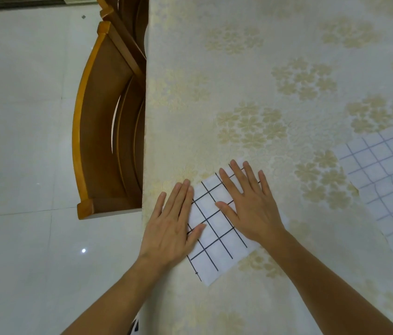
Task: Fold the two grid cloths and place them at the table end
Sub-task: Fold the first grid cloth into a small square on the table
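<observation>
I had both hands flat on the folded grid cloth (217,234), which lay near the left edge of the table (275,56), close to me; my left hand (173,226) rested on its left side with fingers straight and together, partly on the tablecloth beyond the fold; my right hand (251,204) lay spread over its far right part, fingers straight and fanned; neither hand gripped anything, they only pressed down. I judged I was holding them so to flatten the fold and keep the layers from springing open; the cloth sat turned at an angle to the table edge, with its black lines running slantwise. The second grid cloth (391,184), paler with thin bluish lines, lay well apart on the right, spread out and seemingly not yet folded; so I judged the task about half done at most. My palms hid much of the folded cloth, so I could not tell how many layers it had or whether its edges met neatly; the right cloth ran off the picture, so its full shape was unknown; which end of the table was meant was not shown either. A wooden chair (103,131) stood tucked at the left side, its seat under the table.
</observation>
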A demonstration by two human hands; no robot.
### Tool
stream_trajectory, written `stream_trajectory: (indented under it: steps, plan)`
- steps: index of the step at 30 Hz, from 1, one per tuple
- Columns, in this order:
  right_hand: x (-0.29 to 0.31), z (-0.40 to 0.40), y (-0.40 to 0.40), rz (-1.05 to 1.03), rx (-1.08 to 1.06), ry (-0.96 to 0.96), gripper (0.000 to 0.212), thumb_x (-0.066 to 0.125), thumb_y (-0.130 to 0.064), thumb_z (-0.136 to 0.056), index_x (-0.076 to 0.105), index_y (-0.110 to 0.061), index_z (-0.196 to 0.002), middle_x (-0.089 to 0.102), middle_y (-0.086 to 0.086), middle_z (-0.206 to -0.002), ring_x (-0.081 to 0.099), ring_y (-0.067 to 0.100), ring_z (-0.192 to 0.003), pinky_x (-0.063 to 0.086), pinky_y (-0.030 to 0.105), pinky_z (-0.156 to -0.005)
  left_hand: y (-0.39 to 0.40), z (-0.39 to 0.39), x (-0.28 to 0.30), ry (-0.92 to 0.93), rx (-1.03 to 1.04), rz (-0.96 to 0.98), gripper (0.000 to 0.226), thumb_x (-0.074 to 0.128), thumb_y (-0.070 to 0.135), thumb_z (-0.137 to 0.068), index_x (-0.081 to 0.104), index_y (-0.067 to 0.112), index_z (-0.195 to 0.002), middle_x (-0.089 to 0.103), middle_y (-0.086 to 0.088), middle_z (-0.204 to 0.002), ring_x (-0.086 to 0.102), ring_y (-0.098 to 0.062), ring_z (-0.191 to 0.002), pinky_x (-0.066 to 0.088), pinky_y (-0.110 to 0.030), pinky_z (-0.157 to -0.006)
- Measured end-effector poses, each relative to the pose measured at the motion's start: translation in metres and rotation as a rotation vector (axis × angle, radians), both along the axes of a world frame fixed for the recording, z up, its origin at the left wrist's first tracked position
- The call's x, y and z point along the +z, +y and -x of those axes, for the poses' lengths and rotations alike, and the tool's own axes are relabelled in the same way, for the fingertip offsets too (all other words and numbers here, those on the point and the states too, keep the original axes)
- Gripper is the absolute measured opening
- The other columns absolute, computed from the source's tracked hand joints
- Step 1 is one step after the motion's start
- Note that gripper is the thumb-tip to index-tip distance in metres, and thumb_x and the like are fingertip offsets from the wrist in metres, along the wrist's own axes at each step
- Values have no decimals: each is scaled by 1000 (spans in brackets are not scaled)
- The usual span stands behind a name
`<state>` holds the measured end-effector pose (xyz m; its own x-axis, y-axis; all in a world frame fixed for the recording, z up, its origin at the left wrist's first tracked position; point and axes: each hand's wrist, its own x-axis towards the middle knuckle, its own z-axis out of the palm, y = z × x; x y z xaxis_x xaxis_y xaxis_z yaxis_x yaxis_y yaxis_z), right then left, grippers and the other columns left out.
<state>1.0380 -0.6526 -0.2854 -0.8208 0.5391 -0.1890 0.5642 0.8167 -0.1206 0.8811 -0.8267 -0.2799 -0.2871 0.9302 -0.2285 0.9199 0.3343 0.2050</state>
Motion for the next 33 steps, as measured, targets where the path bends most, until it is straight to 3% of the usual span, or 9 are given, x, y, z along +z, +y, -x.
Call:
stream_trajectory:
  steps: [4, 9, 19, 29, 33]
  plan:
    - [3, 8, 3, -5, -5, 37, 73, 22, -64, -101, 2, -25, -159, -3, 4, -168, -7, 26, -154, 7, 53, -124, 4, -10, 9, 16, -4, -46, 82, 26, 62, -100, 1, 10, -158, -3, -5, -167, -5, -18, -153, 5, -46, -124]
    - [-4, 19, 4, 5, 17, 52, 73, 25, -63, -101, 3, -25, -159, -2, 6, -168, -5, 26, -154, 11, 53, -123, 10, -12, -2, -20, -31, -5, 81, 19, 63, -100, -2, 10, -157, -7, -6, -167, -7, -18, -153, 14, -45, -124]
    - [1, 9, -2, -8, -56, 4, 79, 16, -68, -99, -2, -20, -159, -7, 7, -167, -8, 26, -154, 11, 52, -123, 2, 3, -1, 3, -37, 10, 80, 20, 61, -101, -3, 10, -157, -9, -6, -167, -9, -19, -153, 11, -44, -123]
    - [8, 7, -1, 25, -51, 11, 77, 20, -66, -101, 2, -19, -159, -4, 6, -168, -5, 26, -154, 17, 53, -122, 3, 2, 8, -16, -63, 29, 80, 22, 60, -101, 1, 8, -157, -4, -9, -167, -3, -22, -154, 12, -45, -120]
    - [32, -8, -7, 31, -244, 132, 69, 29, -56, -103, 4, -25, -160, 1, 3, -168, -3, 23, -154, 12, 50, -124, 17, 5, 30, -65, -91, -4, 78, 24, 60, -100, 0, 14, -158, -3, -2, -167, -2, -18, -154, 8, -45, -120]
